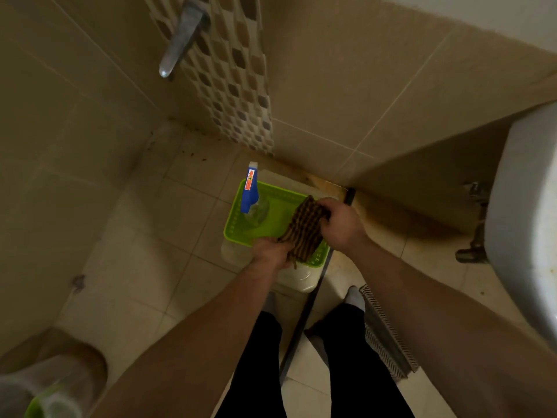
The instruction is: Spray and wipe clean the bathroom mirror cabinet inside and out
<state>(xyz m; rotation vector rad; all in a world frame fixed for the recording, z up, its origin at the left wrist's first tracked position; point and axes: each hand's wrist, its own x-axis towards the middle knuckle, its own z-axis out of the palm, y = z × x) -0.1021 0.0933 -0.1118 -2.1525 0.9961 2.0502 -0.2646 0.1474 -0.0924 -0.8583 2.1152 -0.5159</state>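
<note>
The head view looks straight down into a tiled bathroom corner. Both bare forearms reach forward over a green plastic basket (pixel 234 213), which sits on a whitish translucent container (pixel 297 280) standing on the floor tiles.

The left hand (pixel 270 252) grips the near end of a brown striped cloth (pixel 304 232), with the fingers curled round the fabric. The right hand (pixel 340 224) clutches the far, right edge of the same cloth. The cloth stretches between the two hands, just above the right half of the basket.

A spray bottle (pixel 250 191) with a blue trigger head and an orange label stands upright in the far left corner of the basket. It is beside the cloth and neither hand touches it.

A metal tap (pixel 183 36) juts from the wall at top left, next to a strip of brown mosaic tiles (pixel 238 92). A white washbasin (pixel 524 224) fills the right edge. A thin dark rail (pixel 313 300) crosses the floor between the person's black trouser legs, and a striped mat (pixel 387 334) lies by the right foot.
</note>
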